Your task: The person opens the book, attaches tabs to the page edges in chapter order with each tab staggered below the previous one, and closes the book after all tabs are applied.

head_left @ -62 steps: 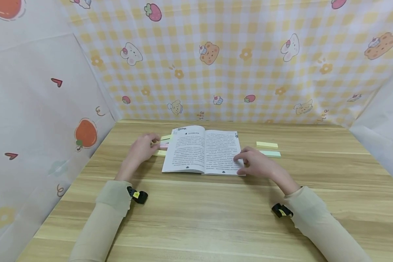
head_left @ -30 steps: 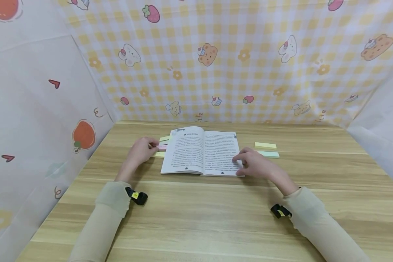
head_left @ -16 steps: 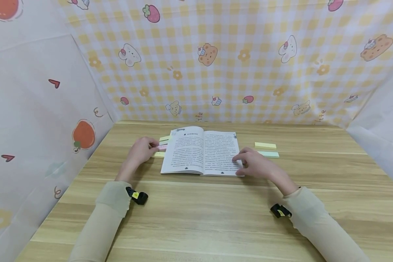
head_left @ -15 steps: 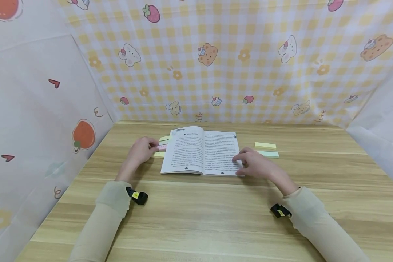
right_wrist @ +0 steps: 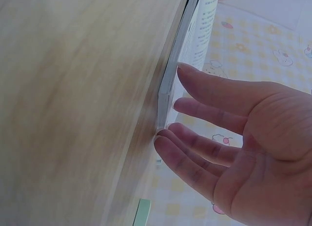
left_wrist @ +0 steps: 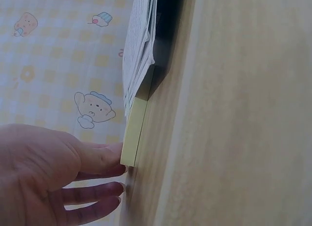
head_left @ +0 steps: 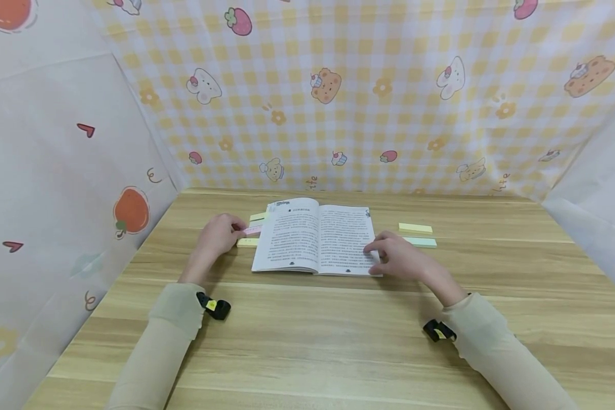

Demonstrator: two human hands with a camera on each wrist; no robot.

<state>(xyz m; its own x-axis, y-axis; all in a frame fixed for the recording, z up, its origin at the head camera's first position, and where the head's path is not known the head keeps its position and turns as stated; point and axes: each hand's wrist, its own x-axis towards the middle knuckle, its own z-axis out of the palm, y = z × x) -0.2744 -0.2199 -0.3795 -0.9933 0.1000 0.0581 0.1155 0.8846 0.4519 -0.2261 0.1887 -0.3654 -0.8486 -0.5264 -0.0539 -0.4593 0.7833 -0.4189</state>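
An open book (head_left: pixel 292 239) lies on the table with printed pages up. My left hand (head_left: pixel 219 234) is at its left side, thumb and finger pinching the end of a pink sticky-note strip (head_left: pixel 252 230) that reaches under the book. Nearer me, a yellow sticky-note pad (head_left: pixel 247 242) sticks out from under the page; in the left wrist view this pad (left_wrist: pixel 132 138) hides the pink strip. My right hand (head_left: pixel 401 254) rests on the lower right page, fingers loosely bent. In the right wrist view its thumb (right_wrist: pixel 195 82) touches the page by the book's edge (right_wrist: pixel 168 89).
A yellow-green strip (head_left: pixel 258 217) pokes out behind the pink one. Right of the book lie a pale yellow pad (head_left: pixel 415 228) and a mint green pad (head_left: pixel 422 242). A checked cloth (head_left: pixel 379 114) hangs behind the wooden table (head_left: pixel 307 341).
My left hand has shifted slightly left, and the pink strip now slants a little, with more of the near yellow pad uncovered. My right hand and the book have stayed in place.
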